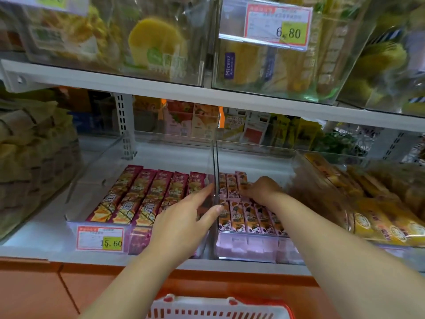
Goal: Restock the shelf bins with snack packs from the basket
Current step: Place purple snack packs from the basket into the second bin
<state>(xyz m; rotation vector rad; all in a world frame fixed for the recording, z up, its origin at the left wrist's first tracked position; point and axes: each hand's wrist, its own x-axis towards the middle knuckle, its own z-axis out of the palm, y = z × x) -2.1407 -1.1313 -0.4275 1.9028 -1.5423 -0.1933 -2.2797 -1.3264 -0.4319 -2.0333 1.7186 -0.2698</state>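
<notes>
The small purple-and-orange snack packs sit in two rows in the right clear plastic bin, just right of the doubled clear wall where the two bins meet. Your right hand is down on the back row there with its fingers bent onto the packs, but honestly I can't tell if they're pinching one or just pressing.

Left of that wall, the long magenta-and-yellow snack packs lie side by side in the left clear plastic bin. Your left hand rests on the ones nearest the wall, fingers straight and loose, gripping nothing, thumb up against the wall's front edge.

Further left of the wall, on the bin front, there's a red-framed price tag reading 15.60. Well right of the wall are some yellow wrapped packs. Straight below the wall, at the bottom edge, is the rim of the white-and-red plastic basket, and what's inside is out of view
</notes>
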